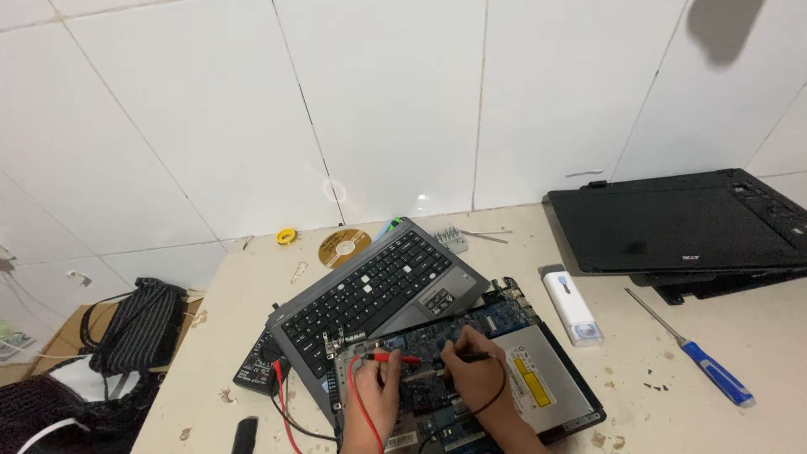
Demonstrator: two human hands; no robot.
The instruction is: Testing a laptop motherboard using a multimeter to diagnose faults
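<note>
My left hand (376,393) holds a red multimeter probe (395,358) with its tip lying over the blue circuit board (441,332) of an opened laptop. My right hand (476,372) pinches a black probe (471,357) and presses it onto the same board. Red and black leads (282,395) run left to a black multimeter (256,361) half hidden under the lifted keyboard panel (378,290). A silver optical drive (542,378) sits in the laptop base right of my right hand.
A blue-handled screwdriver (714,370), a white rectangular device (572,307), a closed black laptop (672,231), a gold disc (345,246), a yellow tape roll (287,236) and a bit holder (450,238) lie on the beige table (235,294). A striped bag (134,328) rests left, off the table.
</note>
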